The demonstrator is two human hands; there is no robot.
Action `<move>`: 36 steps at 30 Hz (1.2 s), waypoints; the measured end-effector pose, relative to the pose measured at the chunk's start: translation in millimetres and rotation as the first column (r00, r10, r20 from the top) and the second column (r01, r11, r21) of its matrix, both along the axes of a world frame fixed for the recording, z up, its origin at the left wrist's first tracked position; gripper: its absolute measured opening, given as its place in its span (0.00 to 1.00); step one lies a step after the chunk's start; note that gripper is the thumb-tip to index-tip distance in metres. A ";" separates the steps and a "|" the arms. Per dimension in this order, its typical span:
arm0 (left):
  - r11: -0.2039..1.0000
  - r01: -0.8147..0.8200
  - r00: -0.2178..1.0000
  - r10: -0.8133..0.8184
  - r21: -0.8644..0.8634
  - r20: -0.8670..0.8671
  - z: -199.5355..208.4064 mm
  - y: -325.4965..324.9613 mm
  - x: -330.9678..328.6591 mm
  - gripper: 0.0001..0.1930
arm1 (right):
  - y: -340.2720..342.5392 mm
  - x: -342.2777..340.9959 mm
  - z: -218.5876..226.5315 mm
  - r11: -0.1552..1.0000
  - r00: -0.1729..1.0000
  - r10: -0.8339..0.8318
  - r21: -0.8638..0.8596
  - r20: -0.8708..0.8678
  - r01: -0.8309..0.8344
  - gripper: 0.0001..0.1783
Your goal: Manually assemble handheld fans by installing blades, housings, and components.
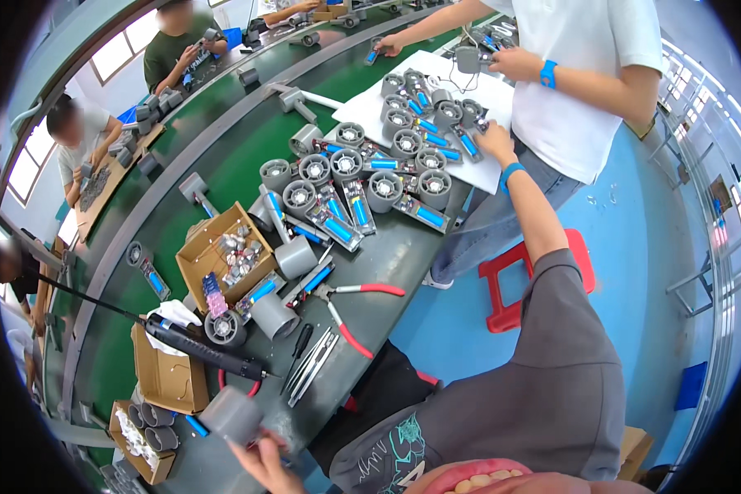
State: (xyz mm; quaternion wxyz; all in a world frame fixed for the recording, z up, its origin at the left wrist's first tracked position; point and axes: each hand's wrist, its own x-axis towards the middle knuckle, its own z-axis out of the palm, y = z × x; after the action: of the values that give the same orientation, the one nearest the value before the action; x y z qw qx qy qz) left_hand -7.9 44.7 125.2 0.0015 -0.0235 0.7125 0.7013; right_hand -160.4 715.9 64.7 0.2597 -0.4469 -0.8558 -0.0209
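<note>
My left hand, low in the head view, has its fingers closed on the edge of a grey cylindrical fan housing, slightly blurred. My right arm stretches far across the bench. At its end my right hand, with a blue wristband, pinches a half-built handheld fan whose blue battery shows. Around it, several similar fan units lie on a white sheet. More grey fan heads with exposed batteries crowd the bench beside the sheet.
Pliers, tweezers, a screwdriver and a corded electric screwdriver lie nearby. Cardboard boxes hold small parts. A white-shirted co-worker stands across the sheet, handling parts. A red stool stands on the blue floor.
</note>
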 end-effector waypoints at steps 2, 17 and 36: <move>0.983 0.111 0.991 -0.121 0.146 0.064 6.7 34.6 -13.6 0.23 | 22.1 4.8 -7.9 0.978 0.993 0.108 -0.184 0.035 -0.100 0.25; 0.519 0.689 0.631 -0.772 0.506 -0.068 74.3 201.9 -106.2 0.23 | -123.8 123.8 92.1 0.483 0.612 0.220 -0.460 -0.760 -0.745 0.21; 0.171 0.846 0.356 -0.887 0.506 -0.295 117.6 242.7 -35.9 0.20 | -103.5 150.7 356.4 0.113 -0.094 0.300 0.133 -0.949 -0.985 0.27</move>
State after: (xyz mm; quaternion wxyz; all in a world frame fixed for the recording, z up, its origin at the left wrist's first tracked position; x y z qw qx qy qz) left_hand -43.7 287.4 242.8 0.4296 0.3626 0.3434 0.7523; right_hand -9.7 612.4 421.1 0.4114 0.1237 -0.6229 0.6538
